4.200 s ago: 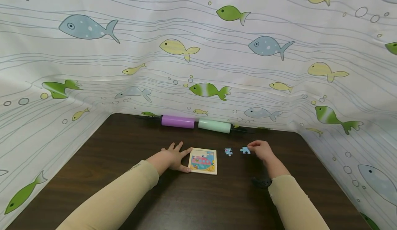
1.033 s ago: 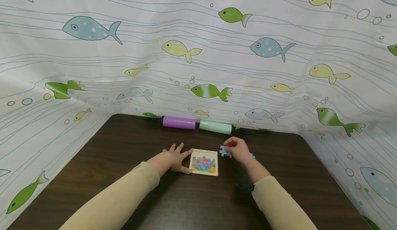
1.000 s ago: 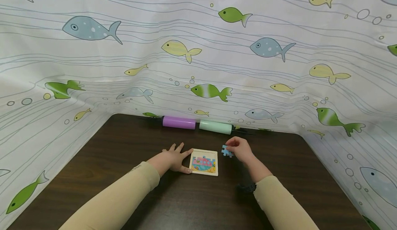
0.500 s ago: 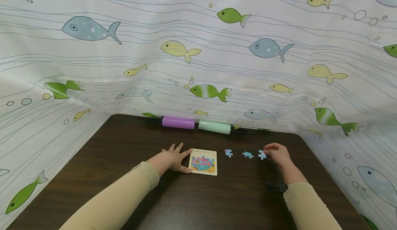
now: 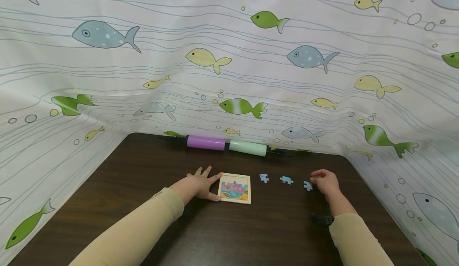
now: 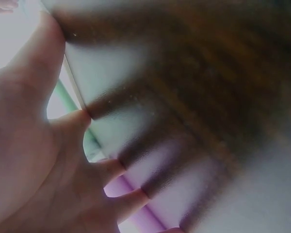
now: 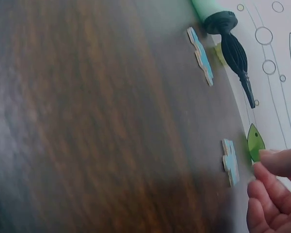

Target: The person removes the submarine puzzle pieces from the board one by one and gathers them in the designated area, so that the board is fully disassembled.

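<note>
since earlier, right hand (image 5: 325,181) moved rightward, fingers loosely curled beside third puzzle piece (image 5: 307,185).

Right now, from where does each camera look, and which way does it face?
Head: worn high, facing forward and down at the table; both sleeved arms show.
Left wrist: under the left hand, looking along its spread fingers; blurred.
Right wrist: low, looking across the table past the right hand.
Shared: head and right wrist both show the nearest puzzle piece.

Puzzle board (image 5: 234,188) mid-table; 3 loose pieces (image 5: 286,179) in row to its right.
</note>
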Available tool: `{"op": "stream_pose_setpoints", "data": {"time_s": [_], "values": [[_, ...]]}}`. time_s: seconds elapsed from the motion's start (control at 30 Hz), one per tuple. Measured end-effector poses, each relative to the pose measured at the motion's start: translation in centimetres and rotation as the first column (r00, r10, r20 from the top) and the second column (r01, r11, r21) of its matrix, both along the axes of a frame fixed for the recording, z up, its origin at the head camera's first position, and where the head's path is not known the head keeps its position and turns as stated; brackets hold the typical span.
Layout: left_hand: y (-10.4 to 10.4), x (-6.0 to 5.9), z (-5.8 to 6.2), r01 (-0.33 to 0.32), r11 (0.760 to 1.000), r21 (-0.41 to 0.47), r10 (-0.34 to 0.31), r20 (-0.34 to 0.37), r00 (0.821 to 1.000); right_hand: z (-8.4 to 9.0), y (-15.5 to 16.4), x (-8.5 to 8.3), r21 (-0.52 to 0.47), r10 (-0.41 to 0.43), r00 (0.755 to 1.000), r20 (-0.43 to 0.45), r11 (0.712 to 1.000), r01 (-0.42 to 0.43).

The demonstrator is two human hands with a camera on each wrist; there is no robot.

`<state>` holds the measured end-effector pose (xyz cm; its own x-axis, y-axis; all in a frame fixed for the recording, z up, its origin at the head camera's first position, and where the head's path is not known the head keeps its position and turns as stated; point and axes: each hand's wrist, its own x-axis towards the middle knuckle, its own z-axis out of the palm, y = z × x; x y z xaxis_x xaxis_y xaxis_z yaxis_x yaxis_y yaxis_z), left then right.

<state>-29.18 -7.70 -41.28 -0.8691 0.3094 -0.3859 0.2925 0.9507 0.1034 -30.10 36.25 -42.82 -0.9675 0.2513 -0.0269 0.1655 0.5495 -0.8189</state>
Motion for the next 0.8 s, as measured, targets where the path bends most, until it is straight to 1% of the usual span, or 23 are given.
{"op": "stream_pose_setpoints", "data": {"time_s": [0.1, 0.23, 0.33, 0.47, 0.6, 0.7, 0.8], "values": [[0.0, 0.0, 0.0, -0.001, 1.0, 0.008, 0.001, -0.001, 1.0, 0.1, -0.7, -0.1, 0.004, 0.001, 1.0, -0.025, 1.0, -0.001], [-0.1, 0.0, 0.0, -0.003, 1.0, 0.015, 0.003, -0.003, 1.0, 0.3, -2.1, -0.4, 0.006, 0.065, 0.997, -0.049, 0.998, -0.065], [-0.1, 0.0, -0.1, -0.002, 1.0, 0.017, 0.002, -0.004, 1.0, 0.5, -3.5, -0.5, 0.004, 0.127, 0.99, -0.059, 0.992, -0.127], [-0.1, -0.3, -0.4, 0.004, 1.0, 0.02, -0.004, -0.01, 1.0, 0.8, -5.5, -1.0, -0.007, 0.181, 0.981, -0.069, 0.983, -0.182], [-0.1, -0.4, -0.6, 0.006, 1.0, 0.018, -0.006, -0.019, 1.0, 1.1, -8.0, -1.5, -0.033, 0.232, 0.97, -0.072, 0.972, -0.235], [-0.1, -0.3, -0.6, 0.005, 1.0, 0.022, -0.005, -0.019, 1.0, 1.3, -10.2, -1.6, -0.049, 0.289, 0.955, -0.072, 0.955, -0.293], [-0.1, -0.3, -0.5, 0.005, 1.0, 0.022, -0.004, -0.015, 1.0, 1.4, -12.8, -1.8, -0.054, 0.329, 0.942, -0.068, 0.942, -0.333]]}}
